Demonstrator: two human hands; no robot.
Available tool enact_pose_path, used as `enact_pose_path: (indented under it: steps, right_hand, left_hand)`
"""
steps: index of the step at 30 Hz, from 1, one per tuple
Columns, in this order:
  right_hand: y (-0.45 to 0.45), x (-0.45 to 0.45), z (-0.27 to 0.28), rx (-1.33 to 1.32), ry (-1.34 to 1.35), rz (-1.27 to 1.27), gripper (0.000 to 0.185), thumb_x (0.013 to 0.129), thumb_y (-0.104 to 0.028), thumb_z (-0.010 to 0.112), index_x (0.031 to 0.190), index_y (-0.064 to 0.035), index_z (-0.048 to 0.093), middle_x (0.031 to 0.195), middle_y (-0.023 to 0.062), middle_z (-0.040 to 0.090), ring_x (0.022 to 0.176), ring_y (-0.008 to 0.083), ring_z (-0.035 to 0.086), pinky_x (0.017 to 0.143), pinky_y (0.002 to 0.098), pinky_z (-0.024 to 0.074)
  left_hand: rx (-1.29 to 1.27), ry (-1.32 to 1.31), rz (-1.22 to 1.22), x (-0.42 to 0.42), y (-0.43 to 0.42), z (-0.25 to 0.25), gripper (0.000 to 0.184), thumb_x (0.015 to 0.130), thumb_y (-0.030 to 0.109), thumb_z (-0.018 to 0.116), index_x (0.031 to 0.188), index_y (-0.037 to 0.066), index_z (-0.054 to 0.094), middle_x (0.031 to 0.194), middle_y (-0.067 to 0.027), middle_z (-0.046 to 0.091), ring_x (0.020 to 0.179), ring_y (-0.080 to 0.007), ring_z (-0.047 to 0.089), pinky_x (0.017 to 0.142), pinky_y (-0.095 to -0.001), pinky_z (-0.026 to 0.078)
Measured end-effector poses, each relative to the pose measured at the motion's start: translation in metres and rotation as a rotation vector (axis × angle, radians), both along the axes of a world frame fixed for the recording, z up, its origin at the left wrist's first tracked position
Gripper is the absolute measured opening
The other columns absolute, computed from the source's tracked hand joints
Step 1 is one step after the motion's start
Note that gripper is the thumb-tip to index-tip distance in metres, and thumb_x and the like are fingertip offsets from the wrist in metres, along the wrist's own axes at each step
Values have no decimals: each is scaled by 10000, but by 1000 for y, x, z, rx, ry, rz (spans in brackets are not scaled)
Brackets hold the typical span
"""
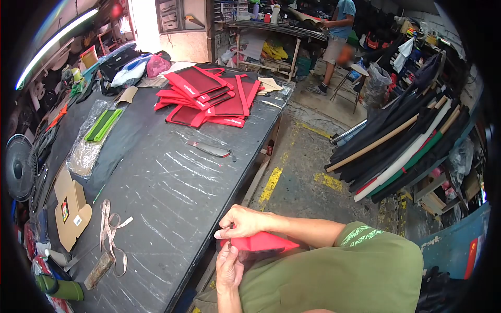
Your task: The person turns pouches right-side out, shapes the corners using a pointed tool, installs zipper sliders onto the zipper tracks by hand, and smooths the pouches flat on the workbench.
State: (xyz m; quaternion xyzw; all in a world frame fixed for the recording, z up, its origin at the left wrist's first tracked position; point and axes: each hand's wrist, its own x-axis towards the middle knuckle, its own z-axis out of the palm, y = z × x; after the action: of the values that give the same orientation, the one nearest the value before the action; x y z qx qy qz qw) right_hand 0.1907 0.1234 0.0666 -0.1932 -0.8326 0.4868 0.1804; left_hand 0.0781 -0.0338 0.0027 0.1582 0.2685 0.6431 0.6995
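My right hand (243,221) is closed with fingers pinched at the upper edge of a red fabric pouch (263,242) with a dark edge. Below it, my left hand (229,268) pinches the near end of the same pouch. The pouch is held in front of my green shirt, beside the table edge. What lies right between the fingertips is too small to make out. Farther up the table is a pile of red pouches (201,83) with dark mesh panels and white lettering. A dark, narrow curved item (211,150) with a red end lies nearer.
On the dark table (151,182) lie a measuring tape (107,235), an opened cardboard box (71,211), a green mesh piece (103,125) on plastic and a worn block (99,271). A fan (21,167) stands left. Fabric rolls (396,141) lean right. Another person (339,36) stands at the back bench.
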Motion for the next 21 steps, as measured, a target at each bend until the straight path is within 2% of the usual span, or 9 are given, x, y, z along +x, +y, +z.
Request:
enact_pose_path:
  steps: [3,6,14,15,19,21]
  right_hand:
    - [0,-1,3,-7,16,26,584,970,-339,701,601,1,402,557,78,249,545,123,267,489,383,277]
    - [0,-2,7,-55,13,62,590,973,-343,702,601,0,399,550,58,264,553,114,271,492,376,276]
    - [-9,-14,-8,-239,65,240,577,978,-324,712,598,-10,413,551,15,285,561,91,292,493,367,276]
    - [-9,-16,-9,-240,65,240,577,978,-324,712,598,-10,413,551,15,285,561,91,292,493,367,276]
    - [-13,-26,-10,-248,75,316,584,979,-313,717,580,-17,411,534,0,274,555,86,278,491,365,261]
    - [-10,-30,-12,-300,31,307,496,962,-365,726,670,-29,509,580,17,393,590,102,375,535,356,355]
  left_hand:
    - [-3,55,-22,-3,-2,-4,553,978,303,723,1395,-5,532,1322,-129,656,1210,-236,634,1099,-424,458]
    - [51,59,22,-4,-4,-4,451,967,198,732,1344,-3,588,1287,-77,670,1131,-172,633,1008,-343,475]
    - [206,88,5,-9,-6,7,431,857,113,786,1234,-39,642,1186,-82,691,1094,-162,638,991,-332,466]
    - [206,88,5,-10,-7,5,431,857,113,786,1234,-39,642,1186,-82,691,1094,-162,638,991,-332,466]
    - [174,234,-23,-21,-15,1,562,832,274,820,1258,-41,633,1210,-108,693,1118,-233,659,1042,-399,484]
    - [165,216,-3,-24,-17,10,548,860,283,797,1267,-40,624,1196,-96,691,1111,-218,654,1042,-385,478]
